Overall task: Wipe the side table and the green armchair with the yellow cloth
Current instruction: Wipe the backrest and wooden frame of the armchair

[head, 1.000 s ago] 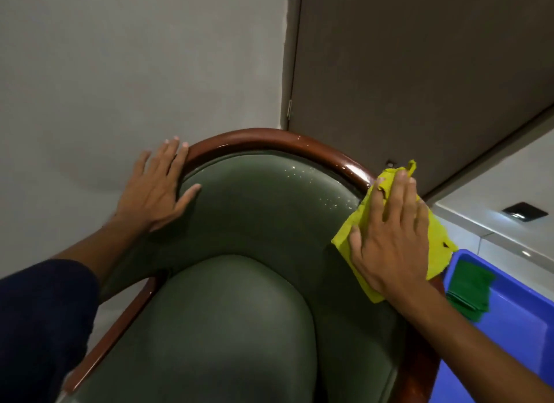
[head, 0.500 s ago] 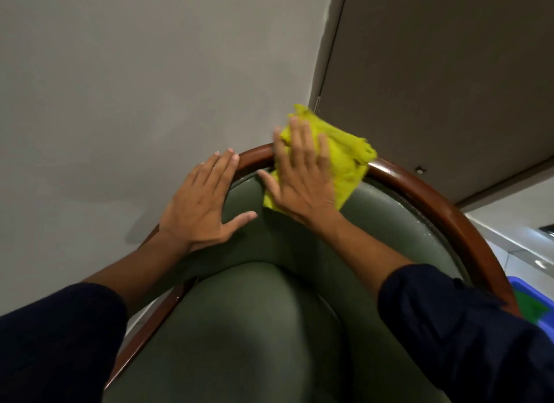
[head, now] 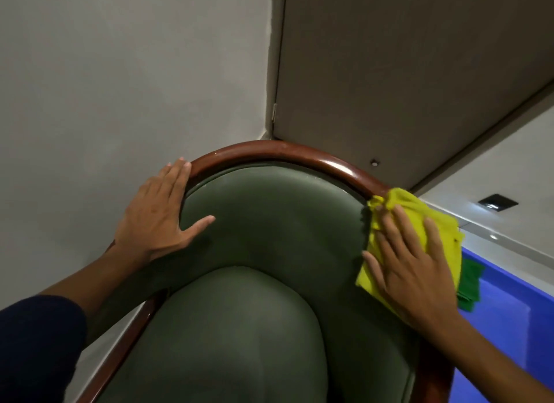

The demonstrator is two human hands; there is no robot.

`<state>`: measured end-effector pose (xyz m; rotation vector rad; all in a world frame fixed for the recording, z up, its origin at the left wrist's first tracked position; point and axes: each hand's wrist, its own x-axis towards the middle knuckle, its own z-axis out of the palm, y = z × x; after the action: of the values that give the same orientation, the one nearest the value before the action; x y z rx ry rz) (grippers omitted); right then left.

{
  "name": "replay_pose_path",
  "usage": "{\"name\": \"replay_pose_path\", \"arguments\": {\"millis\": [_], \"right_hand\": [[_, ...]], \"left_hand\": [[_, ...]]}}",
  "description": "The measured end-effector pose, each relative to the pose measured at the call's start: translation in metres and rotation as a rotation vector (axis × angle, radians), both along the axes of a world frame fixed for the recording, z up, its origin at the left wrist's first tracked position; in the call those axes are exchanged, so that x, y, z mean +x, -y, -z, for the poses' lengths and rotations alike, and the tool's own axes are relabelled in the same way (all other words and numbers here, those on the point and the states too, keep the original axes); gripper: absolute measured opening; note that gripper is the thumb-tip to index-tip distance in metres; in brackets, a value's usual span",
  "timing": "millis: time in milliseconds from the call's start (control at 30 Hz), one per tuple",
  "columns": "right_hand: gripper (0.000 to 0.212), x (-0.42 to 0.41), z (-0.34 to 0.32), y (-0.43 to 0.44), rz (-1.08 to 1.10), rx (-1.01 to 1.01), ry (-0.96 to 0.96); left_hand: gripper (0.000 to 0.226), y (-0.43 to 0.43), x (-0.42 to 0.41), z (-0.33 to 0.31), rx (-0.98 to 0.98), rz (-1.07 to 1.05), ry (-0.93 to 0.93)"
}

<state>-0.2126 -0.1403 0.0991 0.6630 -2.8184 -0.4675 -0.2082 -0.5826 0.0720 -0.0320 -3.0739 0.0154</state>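
Left hand [head: 156,216] rests flat, bracing the green armchair [head: 269,237]; right hand [head: 410,270] presses the yellow cloth [head: 419,210] flat against its backrest. Wiping looks midway; side table unseen.

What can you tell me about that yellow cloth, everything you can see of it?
The cloth is bright yellow-green, soft and thin-looking, crumpled and bunched at its upper end. It lies draped over the right side of the armchair, partly on the green padding and partly over the glossy wooden rim. The right hand lies flat on it with fingers spread, covering its middle and pressing it against the chair. The left hand does not touch it. Its lower part is hidden under the hand.
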Motion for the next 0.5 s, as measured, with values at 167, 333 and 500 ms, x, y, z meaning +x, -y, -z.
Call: {"name": "replay_pose_path", "arguments": {"millis": [167,333,500], "right_hand": [[0.071,0.037,-0.017,-0.016,0.273,-0.240,0.036],[0.077,0.060,-0.013,-0.018,0.275,-0.250,0.060],[0.065,0.053,-0.016,-0.006,0.338,-0.210,0.010]], "left_hand": [[0.106,-0.001,0.001,-0.001,0.013,-0.003,-0.013],[0.106,-0.003,0.001,-0.004,0.032,0.007,-0.009],[0.108,-0.002,0.000,-0.005,0.038,0.022,-0.005]]}}
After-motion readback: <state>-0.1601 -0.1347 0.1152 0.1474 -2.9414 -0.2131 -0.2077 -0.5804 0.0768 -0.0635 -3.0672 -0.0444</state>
